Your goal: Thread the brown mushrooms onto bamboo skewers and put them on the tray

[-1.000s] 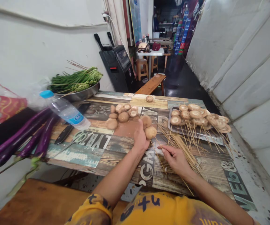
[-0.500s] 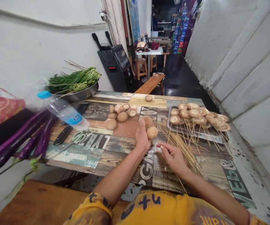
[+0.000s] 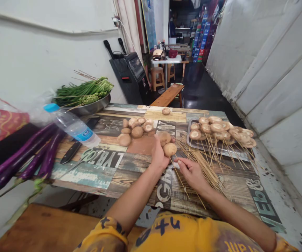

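Two brown mushrooms (image 3: 169, 149) are in my left hand (image 3: 160, 154), whose fingers curl round them. My right hand (image 3: 192, 173) pinches a thin wooden skewer (image 3: 201, 201) just below the nearer mushroom. Another skewer slants down from under my left hand. Between my hands and the tray lies a pile of loose skewers (image 3: 205, 168). The metal tray (image 3: 228, 153) on the right holds many skewered mushrooms (image 3: 216, 126), their sticks pointing toward me. Loose mushrooms (image 3: 137, 131) sit in a group beyond my left hand, and a single mushroom (image 3: 166, 111) lies near the far edge.
On the left of the patterned table (image 3: 137, 180) are a water bottle (image 3: 74, 127), a black-handled knife (image 3: 70, 152) and purple eggplants (image 3: 30, 154). A metal bowl (image 3: 98, 104) of green vegetables (image 3: 85, 91) stands behind them. Wooden benches (image 3: 168, 95) are beyond and below the table.
The mushrooms in my left hand have tilted slightly, and more of its fingertips shows behind them. The skewer under that hand now shows longer. My right hand has shifted slightly left.
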A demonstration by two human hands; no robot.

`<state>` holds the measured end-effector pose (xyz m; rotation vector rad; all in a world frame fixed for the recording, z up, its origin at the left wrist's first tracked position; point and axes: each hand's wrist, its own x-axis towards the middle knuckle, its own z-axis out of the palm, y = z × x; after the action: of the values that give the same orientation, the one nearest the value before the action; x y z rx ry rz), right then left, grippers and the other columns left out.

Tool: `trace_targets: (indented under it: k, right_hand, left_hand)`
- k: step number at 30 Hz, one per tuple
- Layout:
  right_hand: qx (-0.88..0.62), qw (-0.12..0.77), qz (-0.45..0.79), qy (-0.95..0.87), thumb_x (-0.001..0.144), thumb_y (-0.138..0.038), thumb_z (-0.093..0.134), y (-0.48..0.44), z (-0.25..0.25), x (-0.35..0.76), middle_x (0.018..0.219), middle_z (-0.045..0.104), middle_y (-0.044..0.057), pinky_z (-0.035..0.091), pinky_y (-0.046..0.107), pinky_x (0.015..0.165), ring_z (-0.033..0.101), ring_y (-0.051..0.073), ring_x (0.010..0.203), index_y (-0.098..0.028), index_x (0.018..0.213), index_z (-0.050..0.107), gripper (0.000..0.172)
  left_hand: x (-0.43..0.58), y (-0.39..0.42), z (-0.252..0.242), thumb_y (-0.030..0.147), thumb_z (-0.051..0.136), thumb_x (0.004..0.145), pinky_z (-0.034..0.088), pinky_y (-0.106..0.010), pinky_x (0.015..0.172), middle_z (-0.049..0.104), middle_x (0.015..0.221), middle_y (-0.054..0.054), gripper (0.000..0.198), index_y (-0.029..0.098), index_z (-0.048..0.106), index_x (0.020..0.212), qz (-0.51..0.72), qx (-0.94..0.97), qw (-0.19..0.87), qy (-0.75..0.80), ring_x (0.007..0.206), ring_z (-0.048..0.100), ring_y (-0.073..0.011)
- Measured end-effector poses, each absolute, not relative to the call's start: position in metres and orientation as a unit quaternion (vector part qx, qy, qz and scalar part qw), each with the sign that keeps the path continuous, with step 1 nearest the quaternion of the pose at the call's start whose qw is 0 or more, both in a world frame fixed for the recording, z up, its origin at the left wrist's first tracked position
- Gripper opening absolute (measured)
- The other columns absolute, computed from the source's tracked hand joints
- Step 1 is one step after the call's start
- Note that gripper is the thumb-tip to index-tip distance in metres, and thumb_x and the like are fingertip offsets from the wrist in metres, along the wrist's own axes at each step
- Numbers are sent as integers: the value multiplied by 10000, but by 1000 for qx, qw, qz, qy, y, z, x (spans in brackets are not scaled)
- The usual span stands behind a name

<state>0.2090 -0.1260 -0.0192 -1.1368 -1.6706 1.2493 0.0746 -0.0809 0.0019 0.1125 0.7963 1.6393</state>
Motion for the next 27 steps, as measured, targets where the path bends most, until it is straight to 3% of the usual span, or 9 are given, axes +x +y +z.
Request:
trace_targets:
  k: [4, 7, 11, 19, 24, 27]
  right_hand:
    - [-434, 376, 423, -701, 890, -365, 484, -128, -28, 211, 750, 710, 53, 496, 272, 594, 641, 179, 655, -163, 941, 720, 314]
    - [-432, 372, 375, -731, 905, -326, 467, -131, -33, 213, 934, 744, 80, 541, 317, 732, 693, 206, 803, -180, 992, 715, 301]
    - [-433, 366, 324, -758, 919, -288, 439, -135, -34, 214, 1003, 741, 92, 557, 340, 782, 709, 216, 847, -173, 1091, 690, 325]
    - [-416, 403, 264, -772, 911, -219, 439, -142, -29, 210, 961, 751, 82, 567, 288, 721, 721, 197, 812, -155, 1049, 689, 293]
    - [-423, 400, 263, -770, 911, -213, 437, -144, -30, 209, 918, 754, 72, 537, 240, 585, 714, 179, 730, -164, 1030, 685, 280]
    - [-433, 396, 269, -764, 918, -220, 421, -144, -31, 209, 857, 750, 74, 518, 236, 566, 697, 172, 669, -164, 975, 687, 278]
  left_hand:
    - [72, -80, 1, 565, 560, 827, 518, -240, 616, 651, 762, -50, 447, 125, 612, 883, 712, 42, 597, 366, 642, 625, -127]
    - [71, -80, 3, 478, 619, 819, 520, -247, 611, 652, 749, -35, 350, 131, 608, 868, 724, 46, 577, 375, 623, 629, -127]
    - [70, -82, 4, 455, 621, 825, 531, -268, 644, 658, 755, -41, 328, 130, 609, 868, 727, 50, 571, 379, 641, 650, -142]
    - [70, -82, 1, 475, 677, 773, 513, -234, 622, 670, 810, -67, 380, 131, 582, 905, 715, 95, 579, 381, 675, 649, -136]
    - [71, -84, 1, 501, 695, 731, 507, -230, 590, 680, 952, -59, 420, 165, 584, 957, 732, 152, 551, 371, 679, 648, -133]
    - [75, -86, 1, 524, 690, 717, 502, -224, 569, 679, 932, -54, 440, 168, 581, 951, 738, 176, 529, 379, 679, 647, -137]
